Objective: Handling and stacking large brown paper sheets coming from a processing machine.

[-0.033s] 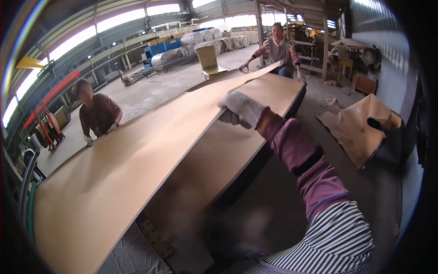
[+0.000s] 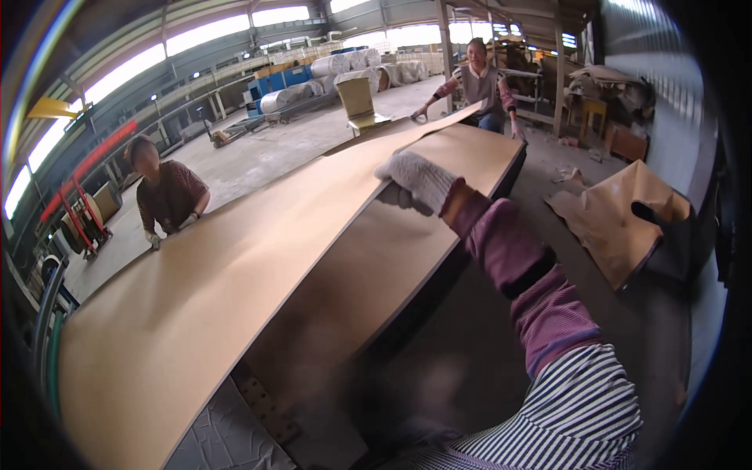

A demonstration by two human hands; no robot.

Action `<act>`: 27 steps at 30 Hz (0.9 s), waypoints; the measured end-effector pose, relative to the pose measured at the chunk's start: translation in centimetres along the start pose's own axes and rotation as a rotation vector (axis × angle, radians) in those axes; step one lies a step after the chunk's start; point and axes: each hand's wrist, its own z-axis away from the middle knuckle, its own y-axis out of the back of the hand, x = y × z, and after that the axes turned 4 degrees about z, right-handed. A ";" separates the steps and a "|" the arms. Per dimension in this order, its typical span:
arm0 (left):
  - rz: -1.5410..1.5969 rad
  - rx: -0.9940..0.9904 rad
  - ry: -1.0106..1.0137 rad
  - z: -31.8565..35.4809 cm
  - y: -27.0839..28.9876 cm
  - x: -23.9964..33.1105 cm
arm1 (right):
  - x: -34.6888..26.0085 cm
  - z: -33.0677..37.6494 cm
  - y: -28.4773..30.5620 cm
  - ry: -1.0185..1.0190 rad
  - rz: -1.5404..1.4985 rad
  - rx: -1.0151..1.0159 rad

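Observation:
My right hand (image 2: 417, 182), in a pale knitted work glove, is closed on the near edge of a large tan sheet (image 2: 235, 251). That edge is lifted. Under it a second tan sheet (image 2: 376, 266) lies on top of a dark-edged stack. The raised sheet slopes down toward the lower left and hides much of what is beneath. A purple sleeve cover runs along my right forearm. My left hand is out of view. At the sheet's far left edge a co-worker's gloved hands (image 2: 154, 240) rest. Another person's hand (image 2: 518, 131) touches the stack's far end.
One co-worker (image 2: 168, 188) stands beyond the left edge, another (image 2: 479, 86) at the far end. A crumpled brown sheet (image 2: 623, 215) lies on the floor at right, near a corrugated wall. A yellowish chair (image 2: 359, 98), a pallet jack (image 2: 223, 137) and wrapped rolls (image 2: 290, 98) stand farther back.

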 end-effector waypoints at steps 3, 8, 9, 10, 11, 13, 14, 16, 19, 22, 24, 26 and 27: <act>-0.027 0.024 0.018 -0.6 0.8 0.2 | 0.2 -1.8 2.2 0.023 -0.053 0.002; -0.073 0.058 0.054 -1.4 0.8 0.0 | 2.2 -2.4 4.2 0.036 -0.073 0.139; -0.084 0.063 0.064 -1.5 0.5 -0.2 | 2.3 -2.4 4.7 -0.068 -0.025 0.135; -0.094 0.069 0.075 -1.5 0.3 -0.4 | 2.5 -2.2 4.8 -0.072 -0.024 0.137; -0.097 0.081 0.078 -1.1 0.4 -0.4 | 2.5 -1.7 4.6 -0.026 -0.064 0.127; -0.100 0.110 0.085 0.1 1.0 -0.1 | 2.3 -1.2 4.2 0.074 -0.080 0.128; -0.109 0.111 0.092 -0.1 0.8 -0.6 | 2.5 -1.3 4.5 0.063 -0.076 0.126; -0.109 0.076 0.110 0.0 0.5 -1.5 | 2.7 -1.6 5.4 -0.066 0.025 0.033; -0.080 0.060 0.108 1.7 1.2 -2.1 | 3.2 -2.7 5.8 -0.026 -0.098 -0.011; -0.053 0.012 0.106 2.1 -0.6 -2.9 | 4.2 -3.4 5.4 0.115 -0.060 0.085; -0.042 -0.023 0.105 2.1 -2.3 -3.5 | 4.8 -3.4 6.2 0.101 -0.208 0.056; -0.033 -0.073 0.112 2.2 -5.0 -4.4 | 6.2 -4.5 9.8 0.118 -0.060 0.164; -0.027 -0.115 0.127 2.2 -7.3 -5.4 | 10.2 -5.9 14.7 0.379 0.257 0.321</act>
